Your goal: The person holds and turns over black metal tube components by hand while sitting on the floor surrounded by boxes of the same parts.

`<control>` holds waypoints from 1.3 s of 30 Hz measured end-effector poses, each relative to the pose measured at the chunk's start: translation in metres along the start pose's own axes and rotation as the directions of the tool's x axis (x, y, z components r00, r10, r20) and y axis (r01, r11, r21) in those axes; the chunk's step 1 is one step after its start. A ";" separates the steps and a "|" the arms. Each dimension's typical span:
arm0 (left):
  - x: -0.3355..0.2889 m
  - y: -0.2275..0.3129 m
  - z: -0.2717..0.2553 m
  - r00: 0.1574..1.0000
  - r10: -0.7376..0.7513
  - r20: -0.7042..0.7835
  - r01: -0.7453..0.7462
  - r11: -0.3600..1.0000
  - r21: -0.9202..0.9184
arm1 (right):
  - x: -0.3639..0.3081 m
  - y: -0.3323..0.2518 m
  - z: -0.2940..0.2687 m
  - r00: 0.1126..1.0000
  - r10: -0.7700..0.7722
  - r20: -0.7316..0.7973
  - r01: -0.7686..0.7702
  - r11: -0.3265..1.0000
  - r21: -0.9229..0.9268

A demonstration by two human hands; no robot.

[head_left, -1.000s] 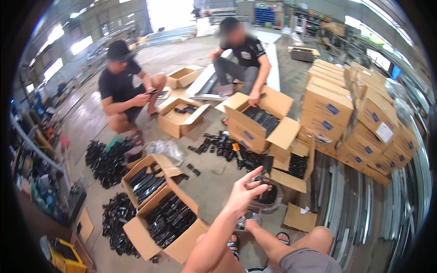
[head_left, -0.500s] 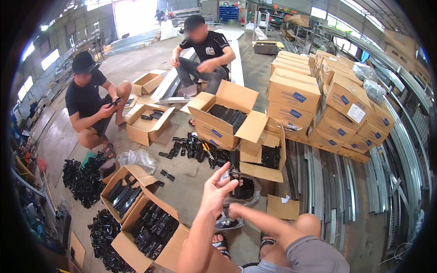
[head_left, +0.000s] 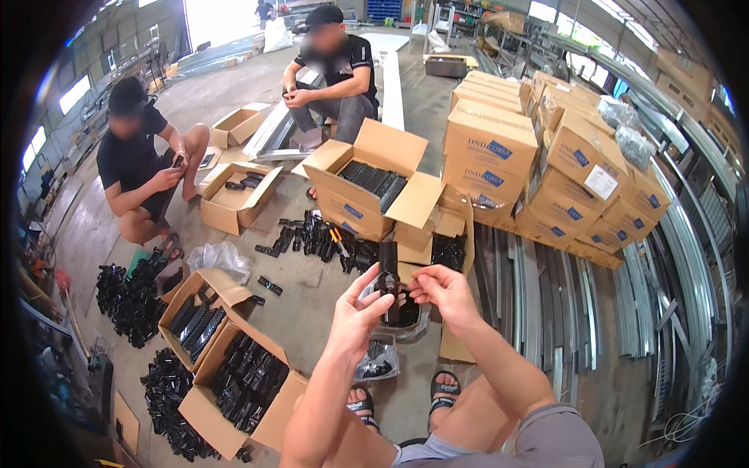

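Large open carton (head_left: 337, 204) taken as landmark. On its near side, toward the wearer, a small glossy black fitting (head_left: 387, 284) is held up in the left hand (head_left: 360, 313), pinched between thumb and fingers, the other fingers only loosely curled. The fitting is thus set directly inside the left grip, at the fingertip end, on the side of that hand turned toward the right one. Its long axis seems to be kept roughly upright in view, pointed toward the carton's near side; the ends cannot be made out surely, since a dark block (head_left: 388, 254) is seen right behind, and whether the two are joined cannot be told. The right hand (head_left: 446, 298) is also placed on the carton's near side, farther right, its fingertips brought narrowly together just beside the fitting and aimed at its right flank; whether anything thin is pinched there, or whether the fitting is touched, cannot be told. The left hand is the nearer, being in contact; between the right fingertips and the fitting only a slight sideways offset is seen. Below the hands, likewise on the carton's near side, a tub lined with clear plastic (head_left: 412, 335) is partly hidden. Loose black fittings (head_left: 312, 234) are strewn along the carton's near left foot, with an orange-handled tool (head_left: 337, 240) laid among them. Sealed cartons (head_left: 490, 139) are stacked to the landmark's right.
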State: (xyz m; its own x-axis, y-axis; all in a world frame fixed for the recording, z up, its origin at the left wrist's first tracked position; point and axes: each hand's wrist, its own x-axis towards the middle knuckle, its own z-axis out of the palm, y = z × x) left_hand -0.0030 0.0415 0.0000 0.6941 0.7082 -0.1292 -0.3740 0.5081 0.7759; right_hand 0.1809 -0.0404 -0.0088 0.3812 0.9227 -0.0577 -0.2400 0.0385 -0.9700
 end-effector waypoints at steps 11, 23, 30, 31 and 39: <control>-0.011 -0.016 0.024 0.999 0.009 0.051 -0.012 0.999 0.051 | -0.020 -0.015 0.013 0.909 -0.388 -0.155 0.349 0.909 -0.229; -0.010 -0.025 0.032 0.993 0.087 0.079 -0.095 0.990 0.104 | -0.025 -0.014 0.009 0.894 -0.395 -0.210 0.347 0.908 -0.233; -0.011 -0.024 0.031 0.989 0.121 0.090 -0.133 0.980 0.145 | -0.027 -0.015 0.013 0.896 -0.374 -0.240 0.346 0.926 -0.151; -0.011 -0.025 0.030 0.989 0.119 0.088 -0.131 0.981 0.146 | -0.027 -0.014 0.012 0.897 -0.371 -0.240 0.344 0.927 -0.150; -0.012 -0.022 0.028 0.990 0.124 0.067 -0.134 0.976 0.173 | -0.029 -0.009 0.014 0.902 -0.357 -0.242 0.314 0.928 -0.201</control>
State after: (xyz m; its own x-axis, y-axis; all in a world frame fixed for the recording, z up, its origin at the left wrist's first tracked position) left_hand 0.0145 0.0077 0.0018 0.6824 0.7309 0.0096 -0.3515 0.3166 0.8811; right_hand 0.1594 -0.0621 0.0052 0.6458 0.7257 0.2374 0.0763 0.2481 -0.9657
